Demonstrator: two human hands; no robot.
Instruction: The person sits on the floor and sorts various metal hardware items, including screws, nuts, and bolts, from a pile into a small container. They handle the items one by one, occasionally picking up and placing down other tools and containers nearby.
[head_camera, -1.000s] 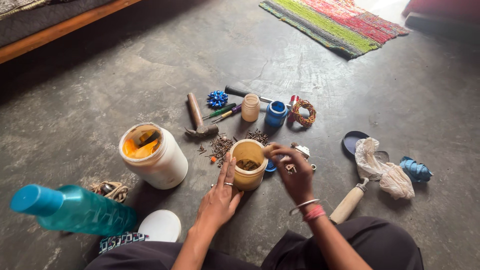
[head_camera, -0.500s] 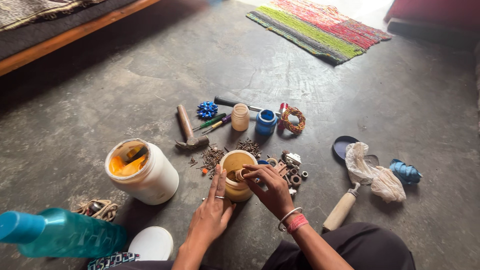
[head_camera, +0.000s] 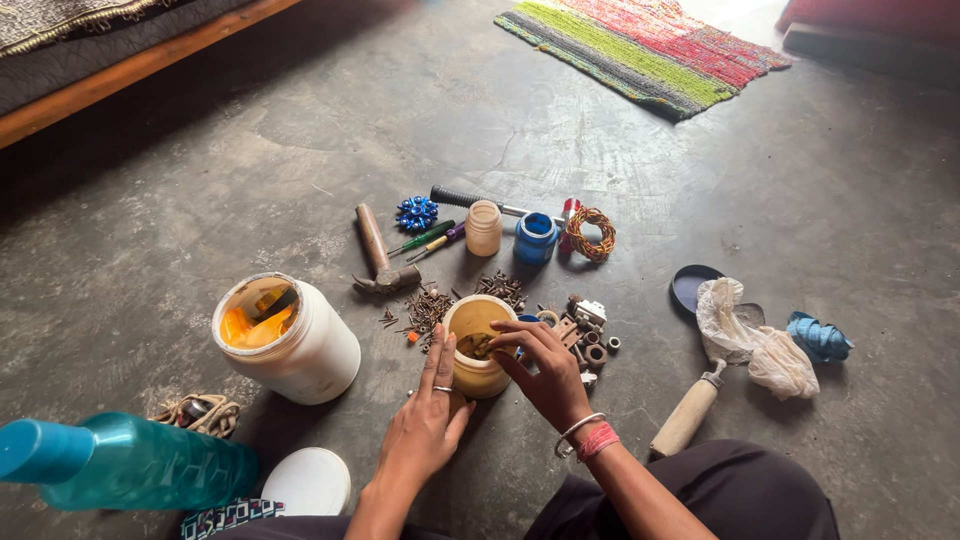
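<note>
The left hand (head_camera: 425, 415) lies flat and open against the side of the small yellow jar (head_camera: 475, 345), holding it steady. The right hand (head_camera: 545, 365) reaches over the jar's open mouth with its fingers bent; whether they pinch anything cannot be told. The jar is round, with no lid on, and has dark little bits inside (too small to make out). It stands on the grey floor (head_camera: 200, 200) right in front of the person's knees.

Close around it lie a heap of nails (head_camera: 430, 305), some rings and washers (head_camera: 590, 350), and a hammer (head_camera: 375, 250). A big white tub (head_camera: 290, 340) stands just to the left. A teal bottle (head_camera: 130, 465) lies near the left knee. Beyond the row of tools the floor runs open to a striped rug (head_camera: 650, 45).
</note>
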